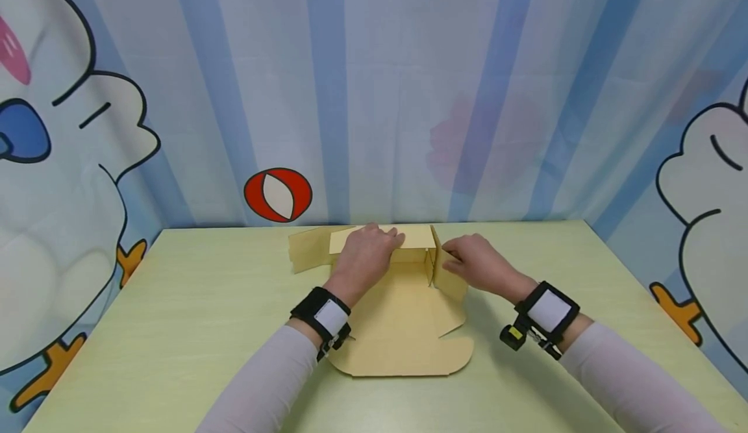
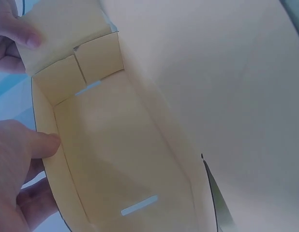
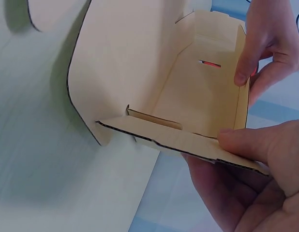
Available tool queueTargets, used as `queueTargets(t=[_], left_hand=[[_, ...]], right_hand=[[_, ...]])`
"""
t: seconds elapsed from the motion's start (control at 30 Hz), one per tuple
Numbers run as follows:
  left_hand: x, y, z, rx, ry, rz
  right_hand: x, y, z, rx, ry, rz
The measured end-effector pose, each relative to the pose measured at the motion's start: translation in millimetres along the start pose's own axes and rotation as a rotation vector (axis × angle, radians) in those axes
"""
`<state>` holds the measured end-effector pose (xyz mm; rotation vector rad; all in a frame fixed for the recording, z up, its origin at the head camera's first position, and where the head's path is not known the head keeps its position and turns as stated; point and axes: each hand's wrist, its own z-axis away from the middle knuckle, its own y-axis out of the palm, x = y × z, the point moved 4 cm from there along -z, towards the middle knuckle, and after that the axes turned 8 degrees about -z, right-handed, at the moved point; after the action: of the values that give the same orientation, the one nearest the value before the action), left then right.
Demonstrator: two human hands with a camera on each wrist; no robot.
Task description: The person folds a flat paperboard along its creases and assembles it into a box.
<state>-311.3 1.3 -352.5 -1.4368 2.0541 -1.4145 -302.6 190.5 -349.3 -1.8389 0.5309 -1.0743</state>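
Note:
A partly folded cardboard box [image 1: 409, 309] stands on the table, its base upright at the back and a broad panel lying flat toward me. My left hand [image 1: 368, 251] grips the upper wall [image 1: 419, 235]; in the left wrist view its thumb lies on that wall's inner face. My right hand [image 1: 482, 261] pinches the right side flap [image 3: 188, 144], thumb on one face and fingers behind, as the right wrist view shows. At the left end another side flap [image 1: 311, 249] sticks outward. Slots cut through the box's base [image 2: 125, 145] show in both wrist views.
The box rests on a pale green table [image 1: 222, 329], near its back edge. Behind the table hangs a striped blue curtain [image 1: 386, 95] printed with cartoon figures and a red and white ball [image 1: 278, 195]. Rounded front corners of the flat panel [image 1: 403, 358] point toward me.

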Motion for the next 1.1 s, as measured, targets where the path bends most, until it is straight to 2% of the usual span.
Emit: queueTargets(t=[0.33,0.53,0.67,0.93,1.0,1.1], left_hand=[[0.4,-1.1,-0.7,0.002,0.011,-0.004],[-0.1,-1.1,-0.1,0.009,0.013,-0.008],[-0.7,-0.2,0.4,0.018,0.014,-0.009],[-0.5,-0.4,0.6,0.014,0.011,-0.007],[-0.5,-0.4,0.9,0.013,0.011,-0.004],[-0.6,-1.5,1.2,0.011,0.015,-0.001]], right_hand=[[7.9,4.7,-1.3,-0.032,0.021,0.006],[8.2,6.4,-0.8,-0.015,0.055,-0.027],[5.2,6.0,-0.4,0.053,0.077,-0.086],[-15.6,2.5,7.2,0.291,0.127,-0.386],[-21.7,2.6,8.5,0.309,0.130,-0.420],[-26.2,4.6,8.1,0.282,0.123,-0.434]])
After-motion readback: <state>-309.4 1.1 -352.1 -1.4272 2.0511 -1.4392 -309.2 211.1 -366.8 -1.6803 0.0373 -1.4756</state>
